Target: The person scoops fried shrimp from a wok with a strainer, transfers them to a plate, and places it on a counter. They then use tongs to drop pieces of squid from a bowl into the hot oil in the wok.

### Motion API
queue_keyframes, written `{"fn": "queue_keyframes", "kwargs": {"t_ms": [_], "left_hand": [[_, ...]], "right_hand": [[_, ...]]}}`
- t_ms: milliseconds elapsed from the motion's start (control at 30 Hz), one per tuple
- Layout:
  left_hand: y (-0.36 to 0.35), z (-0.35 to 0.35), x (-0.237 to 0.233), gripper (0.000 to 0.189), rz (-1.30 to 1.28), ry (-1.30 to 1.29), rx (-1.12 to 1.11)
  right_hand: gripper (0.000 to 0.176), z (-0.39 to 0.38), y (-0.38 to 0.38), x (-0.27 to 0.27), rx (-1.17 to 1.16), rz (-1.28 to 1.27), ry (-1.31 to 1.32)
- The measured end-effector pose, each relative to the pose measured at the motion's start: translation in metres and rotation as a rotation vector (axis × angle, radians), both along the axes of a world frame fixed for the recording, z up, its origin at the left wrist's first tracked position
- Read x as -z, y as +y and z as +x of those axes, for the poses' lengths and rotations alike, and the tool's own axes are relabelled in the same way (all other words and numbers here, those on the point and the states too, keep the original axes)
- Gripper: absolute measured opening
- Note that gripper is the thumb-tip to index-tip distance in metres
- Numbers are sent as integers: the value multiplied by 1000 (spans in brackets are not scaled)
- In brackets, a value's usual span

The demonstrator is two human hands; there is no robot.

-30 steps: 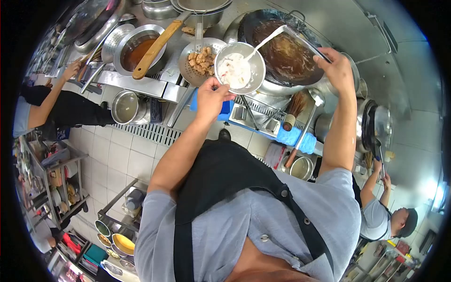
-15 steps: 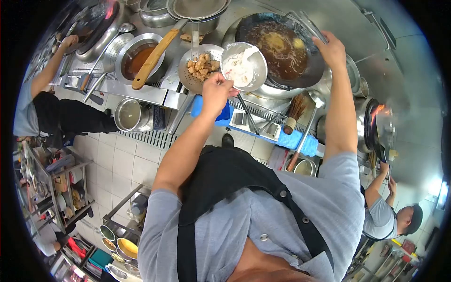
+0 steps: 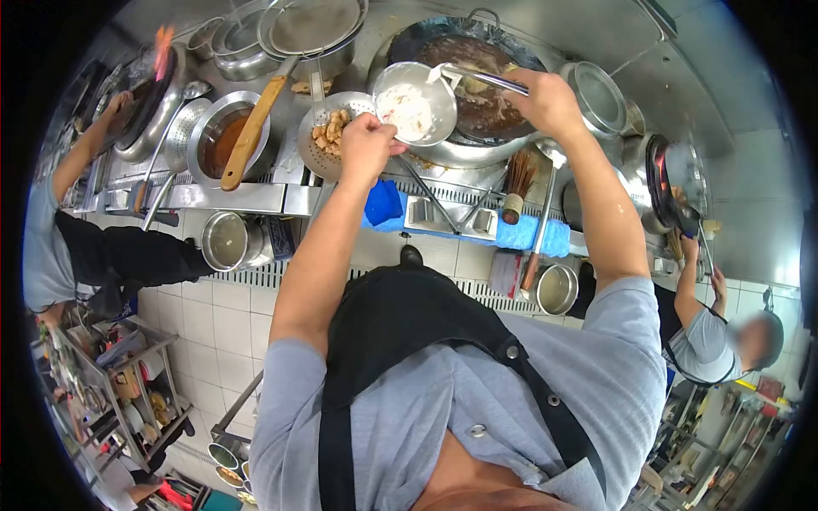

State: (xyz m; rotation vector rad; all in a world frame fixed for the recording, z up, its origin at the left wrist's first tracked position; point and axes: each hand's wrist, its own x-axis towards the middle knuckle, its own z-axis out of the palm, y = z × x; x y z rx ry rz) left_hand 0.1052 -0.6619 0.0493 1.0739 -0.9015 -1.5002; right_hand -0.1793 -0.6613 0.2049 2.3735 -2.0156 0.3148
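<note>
My left hand (image 3: 371, 146) grips the rim of a small metal bowl (image 3: 445, 117) between thumb and fingers. Inside the bowl lie pale pieces coated in white batter (image 3: 406, 111). Metal tongs (image 3: 486, 78) are in my closed right hand (image 3: 545, 100), their tips over the bowl's far rim with some white batter on them. Behind the bowl sits a wok (image 3: 511, 56) of dark oil, partly hidden by the bowl and my right hand. Next to my left hand, browned fried pieces (image 3: 331, 134) rest in a perforated strainer (image 3: 311, 155).
At the left stand a bowl of reddish-brown sauce (image 3: 225, 146) and a wooden-handled sieve (image 3: 308, 25). A bamboo brush (image 3: 516, 189) and a ladle (image 3: 545, 213) lie at the counter's front edge. Co-workers stand at woks on both sides; flame (image 3: 163, 51) rises at the left one.
The tongs have moved from the wok's far right edge to the bowl, with my right hand shifting left. The view has also turned slightly. My left hand still holds the bowl.
</note>
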Motion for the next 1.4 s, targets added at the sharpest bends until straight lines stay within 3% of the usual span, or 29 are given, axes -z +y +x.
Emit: {"fn": "queue_keyframes", "kwargs": {"t_ms": [167,233,333,433,500,533,600,700,800,933,1033,1100,1233,1400], "left_hand": [[19,16,6,12,30,10,-48],[30,18,5,12,80,21,-74],[42,20,3,14,79,40,-101],[51,21,-2,15,80,90,-115],[58,22,-3,16,70,104,-117],[59,21,-4,16,44,102,-108],[60,19,-2,17,24,101,-86],[56,3,2,18,-53,109,-67],[54,-8,6,13,-104,73,10],[50,-10,17,13,-21,118,5],[43,-11,13,19,-10,176,-60],[39,-9,12,16,13,132,-90],[29,0,17,13,-14,47,-109],[21,-9,3,12,7,73,-171]], "right_hand": [[44,-32,-81,31,83,109,-68],[51,-37,-115,52,304,72,10],[54,-66,-149,64,377,28,-4],[55,-60,-112,30,363,-29,-32],[55,-50,-70,8,142,-107,-186],[55,-40,-47,-3,139,-108,-182],[52,-17,1,-14,-28,49,-269],[47,12,32,19,-136,64,-163],[38,43,53,33,-96,141,-66],[33,13,60,7,17,122,-310],[35,-1,63,-18,88,138,-338],[34,-17,56,-17,28,91,-359],[33,-51,27,-4,155,87,-455],[40,-83,-32,60,117,100,-57]]}}
